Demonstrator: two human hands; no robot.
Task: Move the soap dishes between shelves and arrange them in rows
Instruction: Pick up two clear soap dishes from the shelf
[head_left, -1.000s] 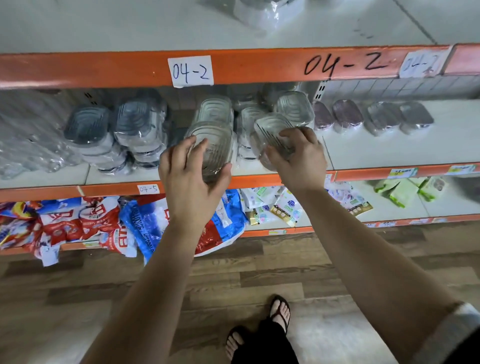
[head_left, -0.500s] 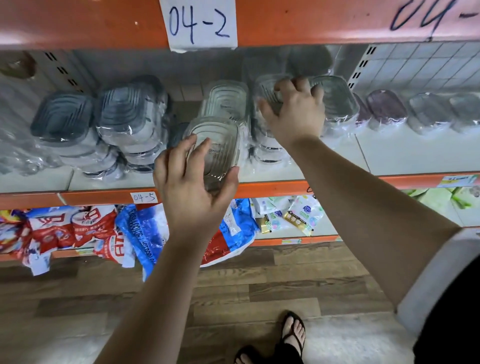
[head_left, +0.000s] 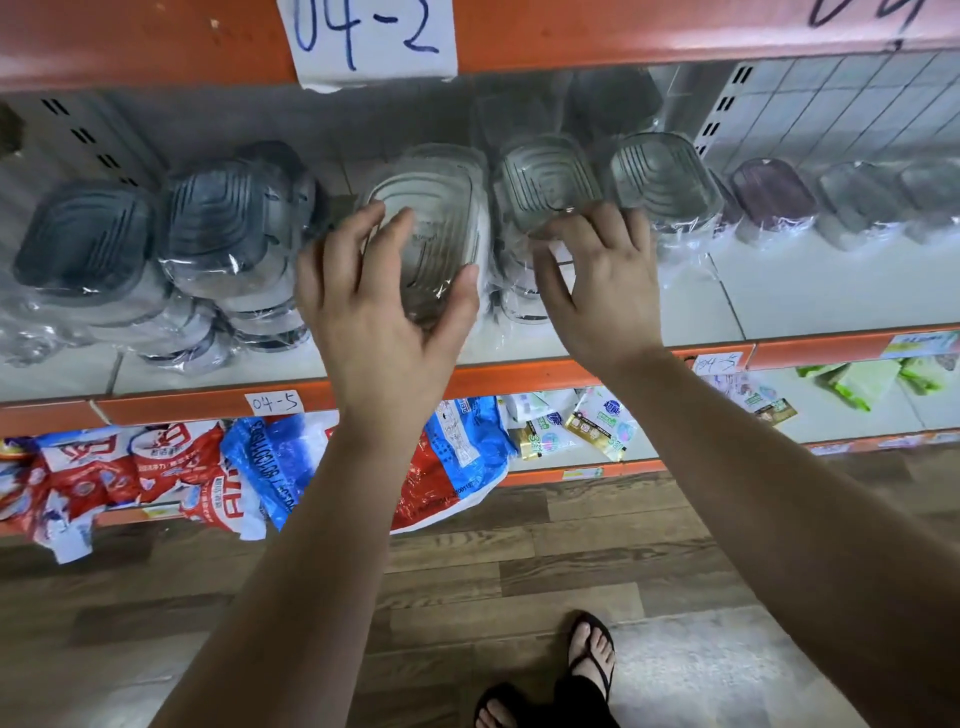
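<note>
clear ribbed plastic soap dish is held over the white middle shelf, left grip curled round it; right grip, fingers spread, touches the neighbouring wrapped clear dish stack

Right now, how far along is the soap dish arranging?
Done: a row of single dishes stands on the shelf, at right. In hand: the left hand holds a clear soap dish; the right hand touches the clear stack. To do: the grey dishes lie heaped.
</note>
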